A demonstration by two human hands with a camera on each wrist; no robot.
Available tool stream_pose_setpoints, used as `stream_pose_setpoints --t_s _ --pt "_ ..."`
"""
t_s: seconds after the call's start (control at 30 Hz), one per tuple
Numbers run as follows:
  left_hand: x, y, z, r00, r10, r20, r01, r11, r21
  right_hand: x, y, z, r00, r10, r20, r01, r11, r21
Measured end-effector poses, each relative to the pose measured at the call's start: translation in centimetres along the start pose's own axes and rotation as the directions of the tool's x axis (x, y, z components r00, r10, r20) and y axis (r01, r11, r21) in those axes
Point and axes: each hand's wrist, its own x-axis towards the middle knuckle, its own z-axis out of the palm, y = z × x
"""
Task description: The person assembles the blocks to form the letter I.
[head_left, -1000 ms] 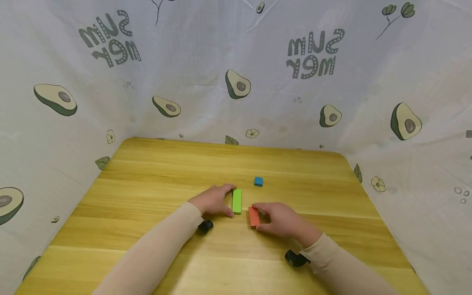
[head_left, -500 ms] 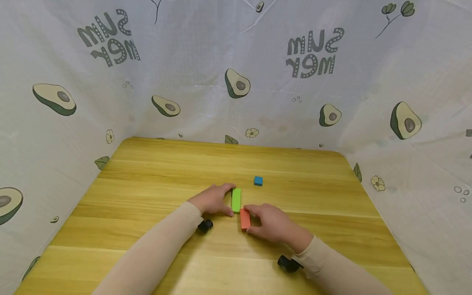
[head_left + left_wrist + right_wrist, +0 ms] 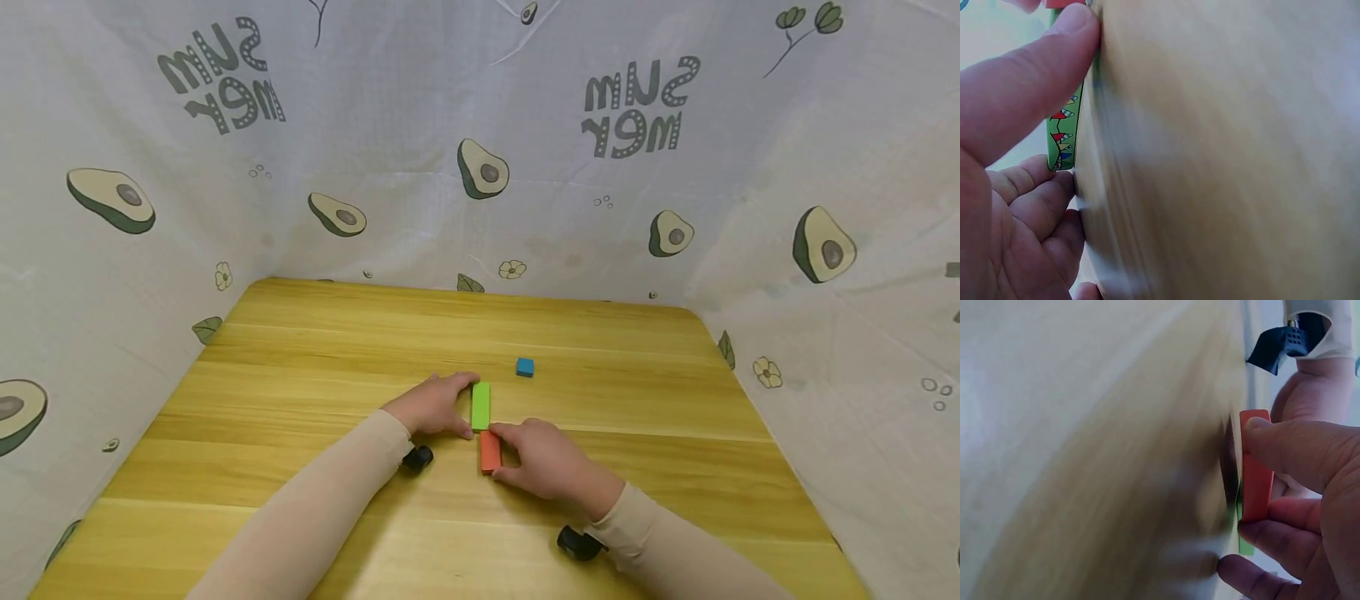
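Observation:
A flat green block (image 3: 481,406), with bunting printed on its side in the left wrist view, lies lengthwise on the wooden table. My left hand (image 3: 433,407) holds it by the ends, fingertips at the far end and thumb (image 3: 1066,37) at the near one. My right hand (image 3: 551,461) pinches a plain red block (image 3: 1258,475) end to end between thumb and fingers. In the head view the red block stands just nearer than the green one, slightly right; whether they touch is unclear. A small blue block (image 3: 525,367) lies beyond both hands.
The wooden tabletop (image 3: 360,333) reaches back to a light cloth (image 3: 420,100) printed with avocados, which hangs behind and on both sides. A black wrist camera (image 3: 418,458) sits at the left wrist, another black camera (image 3: 577,543) at the right.
My right hand has moved left and slightly nearer with the red block, from beside the green block to its near end. The left hand, green block and blue block stay put.

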Motion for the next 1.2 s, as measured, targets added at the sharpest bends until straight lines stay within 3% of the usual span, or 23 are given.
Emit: stream_pose_setpoints --t_s 0.27,0.87,1.2 --pt "0.17 -0.11 0.09 1.000 -0.010 -0.002 0.010 1.000 0.013 0.33 -0.44 0.57 0.999 -0.005 -0.042 0.003 0.999 -0.043" --pt "0.23 -0.25 -0.12 1.000 -0.014 0.011 0.014 1.000 -0.002 0.50 -0.91 0.67 0.998 0.047 -0.043 -0.048 0.998 -0.033" --pt "0.25 -0.28 -0.11 1.000 -0.009 0.017 0.009 1.000 0.006 0.52 -1.04 0.66 0.999 0.028 -0.033 -0.030 0.997 -0.065"
